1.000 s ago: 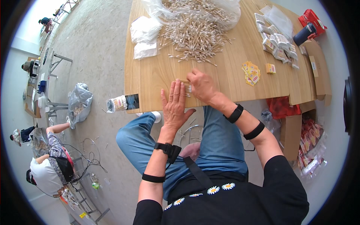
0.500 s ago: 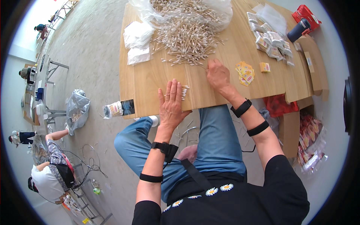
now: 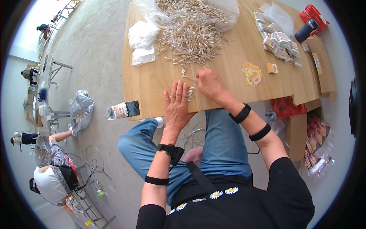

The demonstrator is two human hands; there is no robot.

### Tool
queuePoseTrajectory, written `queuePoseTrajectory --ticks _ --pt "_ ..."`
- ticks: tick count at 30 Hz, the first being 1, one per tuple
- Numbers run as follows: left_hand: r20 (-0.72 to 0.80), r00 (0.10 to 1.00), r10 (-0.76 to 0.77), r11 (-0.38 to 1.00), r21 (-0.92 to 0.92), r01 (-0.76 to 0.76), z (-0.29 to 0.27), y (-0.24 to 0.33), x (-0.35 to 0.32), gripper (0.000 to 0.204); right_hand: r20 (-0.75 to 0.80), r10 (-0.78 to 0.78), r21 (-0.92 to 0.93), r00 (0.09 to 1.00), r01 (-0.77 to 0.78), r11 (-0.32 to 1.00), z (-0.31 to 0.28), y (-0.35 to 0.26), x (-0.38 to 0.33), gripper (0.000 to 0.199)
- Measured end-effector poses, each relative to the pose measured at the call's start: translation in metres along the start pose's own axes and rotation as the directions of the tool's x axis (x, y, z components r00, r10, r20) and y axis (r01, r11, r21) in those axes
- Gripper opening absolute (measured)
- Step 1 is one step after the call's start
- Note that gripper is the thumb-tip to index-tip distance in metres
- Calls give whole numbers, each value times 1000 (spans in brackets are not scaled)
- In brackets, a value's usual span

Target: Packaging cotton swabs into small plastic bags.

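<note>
My left hand [image 3: 176,108] lies flat on the wooden table near its front edge, fingers stretched out and close together. Beside its fingers is a small row of cotton swabs [image 3: 191,93], partly hidden by the hand. My right hand [image 3: 209,83] is closed in a pinch just right of that row. A single cotton swab [image 3: 189,78] sticks out leftward from its fingertips. Beyond both hands spreads a large heap of cotton swabs [image 3: 194,40], with a few stray ones at its near edge.
Clear plastic bags [image 3: 143,36] lie left of the heap. Yellow cards [image 3: 251,74] and a small yellow box [image 3: 272,68] sit to the right, below packed swab bundles [image 3: 280,42] and a dark bottle [image 3: 306,30]. A swab packet [image 3: 119,111] hangs at the table's left corner.
My right hand has moved left and slightly nearer, toward the small row, and a cotton swab now shows at its fingertips. My left hand stays flat in place.
</note>
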State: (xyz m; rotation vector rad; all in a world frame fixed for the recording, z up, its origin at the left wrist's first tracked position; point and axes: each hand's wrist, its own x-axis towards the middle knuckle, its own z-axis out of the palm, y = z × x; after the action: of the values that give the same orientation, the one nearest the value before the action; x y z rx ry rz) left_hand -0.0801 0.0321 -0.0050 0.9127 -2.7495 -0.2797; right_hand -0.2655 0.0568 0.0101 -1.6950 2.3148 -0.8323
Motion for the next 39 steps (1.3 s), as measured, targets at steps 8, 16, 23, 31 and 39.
queuePoseTrajectory --ticks 8,16,23,31,39 --pt "-17 1000 -5 1000 -7 4 0 0 0 112 -22 -17 -64 1000 16 998 14 -17 53 10" --pt "-8 1000 -11 1000 -12 11 -1 1 0 111 -70 -29 -209 997 13 978 22 -3 73 13" --pt "-23 1000 -10 1000 5 10 0 -1 -1 111 -44 51 -145 998 -57 988 15 -4 54 9" --pt "-13 1000 -10 1000 13 10 0 1 1 113 20 81 -151 997 -77 986 16 -6 65 12" --pt "6 1000 -10 1000 10 10 -1 2 1 112 7 108 -146 994 -105 984 25 -20 77 14"
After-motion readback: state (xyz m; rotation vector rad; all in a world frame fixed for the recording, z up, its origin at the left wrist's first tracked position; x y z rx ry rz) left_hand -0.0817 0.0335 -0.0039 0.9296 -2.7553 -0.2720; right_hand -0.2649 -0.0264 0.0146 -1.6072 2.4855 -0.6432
